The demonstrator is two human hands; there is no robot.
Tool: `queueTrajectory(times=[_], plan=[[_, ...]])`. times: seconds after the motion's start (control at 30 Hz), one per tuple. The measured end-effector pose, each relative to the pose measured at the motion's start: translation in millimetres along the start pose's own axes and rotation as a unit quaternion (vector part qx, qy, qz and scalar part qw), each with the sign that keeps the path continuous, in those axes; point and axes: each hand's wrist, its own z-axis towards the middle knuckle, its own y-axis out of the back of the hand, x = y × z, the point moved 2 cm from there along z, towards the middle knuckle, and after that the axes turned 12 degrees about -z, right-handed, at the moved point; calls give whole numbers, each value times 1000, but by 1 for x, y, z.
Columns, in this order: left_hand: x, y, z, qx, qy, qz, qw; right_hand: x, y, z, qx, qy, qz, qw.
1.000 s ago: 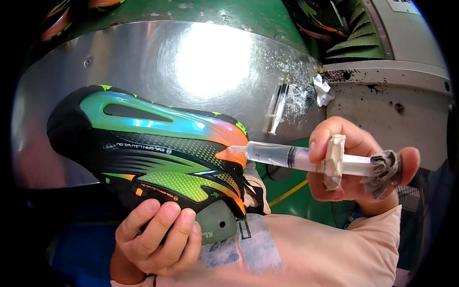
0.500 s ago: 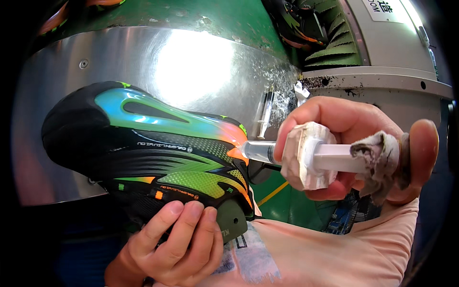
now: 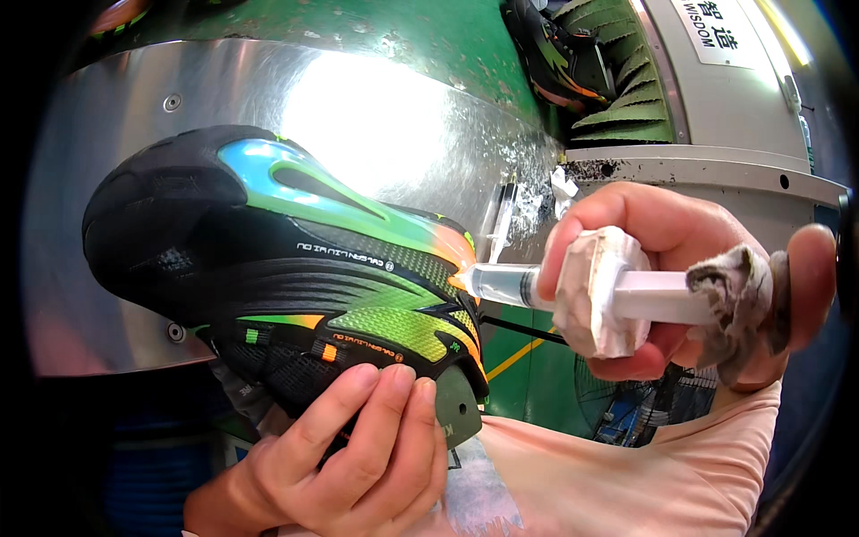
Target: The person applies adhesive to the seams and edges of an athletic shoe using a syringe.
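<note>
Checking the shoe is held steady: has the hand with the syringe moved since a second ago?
Cannot tell for sure: the right hand and syringe loom larger, but the curved metal panel behind also shifts, so the head camera moved.

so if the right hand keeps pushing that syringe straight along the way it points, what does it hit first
The right hand aims the syringe leftward; its tip already looks to be at the heel of the shoe, so the shoe comes first, though depth is unclear.

Two shoes, one held and one behind, one syringe, two hands.
</note>
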Motion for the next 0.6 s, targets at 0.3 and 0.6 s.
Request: queueTrajectory(times=[0.3,0.6], plan=[[8,-9,8,13,85,-70,994,-14,-6,-2,-70,69,-113,989],[10,0,15,17,128,-18,991,-20,10,-5,38,23,-169,985]])
